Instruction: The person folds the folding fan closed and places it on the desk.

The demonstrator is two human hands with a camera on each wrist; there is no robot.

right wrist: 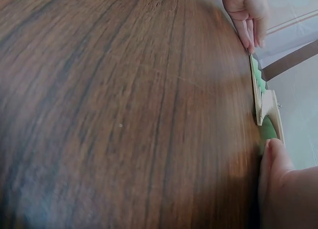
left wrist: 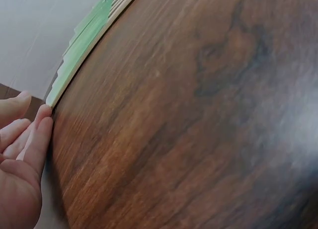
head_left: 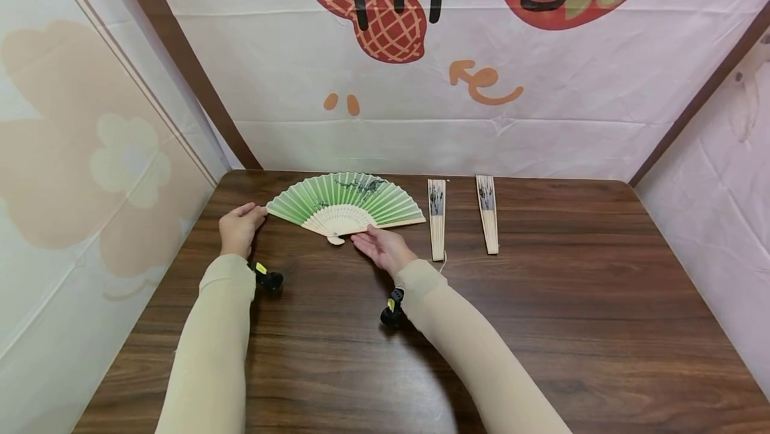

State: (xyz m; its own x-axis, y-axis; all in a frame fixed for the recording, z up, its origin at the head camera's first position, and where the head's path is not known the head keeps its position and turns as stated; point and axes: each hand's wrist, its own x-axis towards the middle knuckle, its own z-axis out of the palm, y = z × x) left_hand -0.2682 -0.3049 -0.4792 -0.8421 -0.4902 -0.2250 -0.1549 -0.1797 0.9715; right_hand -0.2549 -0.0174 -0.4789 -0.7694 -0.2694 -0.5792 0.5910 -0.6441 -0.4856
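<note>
Here we note right hand (head_left: 383, 249) pinching fan (head_left: 345, 202), left hand (head_left: 240, 228) touching its corner with fingers extended, presumably steadying it

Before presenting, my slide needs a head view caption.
Left hand and right hand touching an open green fan beside two folded fans.

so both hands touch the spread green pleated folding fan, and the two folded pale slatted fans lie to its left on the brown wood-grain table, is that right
Not quite: in the head view, the two folded pale fans lie to the right of the spread green fan, not its left.
</note>
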